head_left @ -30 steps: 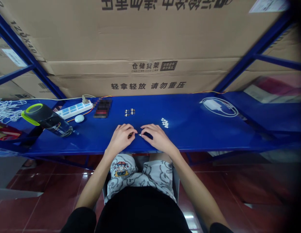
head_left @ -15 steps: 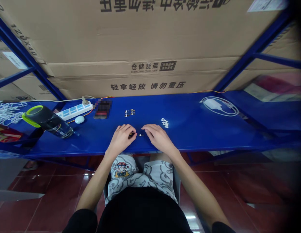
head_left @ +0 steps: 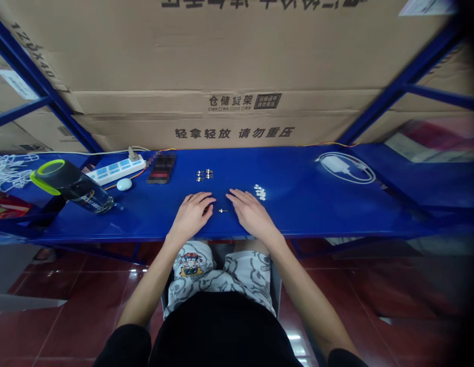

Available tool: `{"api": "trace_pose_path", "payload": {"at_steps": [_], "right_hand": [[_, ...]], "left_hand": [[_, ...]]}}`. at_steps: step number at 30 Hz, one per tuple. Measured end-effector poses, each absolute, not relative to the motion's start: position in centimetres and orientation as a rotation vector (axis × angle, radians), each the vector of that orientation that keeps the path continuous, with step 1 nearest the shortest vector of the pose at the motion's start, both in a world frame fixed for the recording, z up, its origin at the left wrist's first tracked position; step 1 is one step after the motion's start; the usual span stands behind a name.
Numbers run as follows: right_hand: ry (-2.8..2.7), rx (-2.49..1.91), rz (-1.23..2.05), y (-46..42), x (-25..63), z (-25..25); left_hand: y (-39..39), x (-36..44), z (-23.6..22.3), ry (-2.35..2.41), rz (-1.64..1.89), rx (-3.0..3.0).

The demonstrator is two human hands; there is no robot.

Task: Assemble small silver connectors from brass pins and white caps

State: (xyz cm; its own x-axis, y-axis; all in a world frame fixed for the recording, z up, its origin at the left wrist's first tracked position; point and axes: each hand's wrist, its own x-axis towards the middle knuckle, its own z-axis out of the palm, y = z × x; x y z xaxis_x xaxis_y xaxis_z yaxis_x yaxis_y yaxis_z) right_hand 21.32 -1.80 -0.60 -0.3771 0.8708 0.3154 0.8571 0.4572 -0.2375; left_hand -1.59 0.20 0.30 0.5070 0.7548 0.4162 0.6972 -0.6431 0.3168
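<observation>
My left hand (head_left: 191, 215) rests on the blue tabletop with its fingers stretched forward and its thumb a little apart. Something small and dark shows partly in the gap by the thumb; the hand hides most of it. My right hand (head_left: 251, 211) lies palm down, fingers extended, holding nothing that I can see. Between the hands lies a small pin-like part (head_left: 222, 210) with a white collar, touched by neither hand. Several similar pin-like parts (head_left: 204, 175) sit in short rows farther back. Small white pieces (head_left: 260, 192) are heaped just beyond my right hand.
On the left stand a power strip (head_left: 116, 169), a dark bottle (head_left: 74, 187) lying tilted, a pale round object (head_left: 124, 184) and a blurred-out dark item (head_left: 161, 168). A coiled white charger cable (head_left: 346, 167) lies at right. A cardboard wall (head_left: 229, 61) closes the back.
Both hands have drawn slightly apart, away from the pin-like part between them. My left fingers have loosened, and the dark thing near them is less visible. The view has shifted a little.
</observation>
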Motion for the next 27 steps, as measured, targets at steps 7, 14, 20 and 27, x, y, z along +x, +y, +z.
{"api": "trace_pose_path", "payload": {"at_steps": [7, 14, 20, 27], "right_hand": [[-2.280, -1.443, 0.055, -1.70, 21.37, -0.85], [-2.276, -1.435, 0.040, -1.57, 21.35, -1.02], [-2.273, -1.441, 0.037, -1.58, 21.33, -0.99], [-2.274, -1.446, 0.041, -1.65, 21.29, -0.85]], "left_hand": [[0.28, -1.69, 0.12, 1.282, 0.775, 2.650], [0.12, -1.64, 0.00, 1.328, 0.727, 2.659], [0.16, -1.64, 0.02, 1.323, 0.699, 2.673], [0.26, -1.68, -0.01, 1.318, 0.677, 2.681]]}}
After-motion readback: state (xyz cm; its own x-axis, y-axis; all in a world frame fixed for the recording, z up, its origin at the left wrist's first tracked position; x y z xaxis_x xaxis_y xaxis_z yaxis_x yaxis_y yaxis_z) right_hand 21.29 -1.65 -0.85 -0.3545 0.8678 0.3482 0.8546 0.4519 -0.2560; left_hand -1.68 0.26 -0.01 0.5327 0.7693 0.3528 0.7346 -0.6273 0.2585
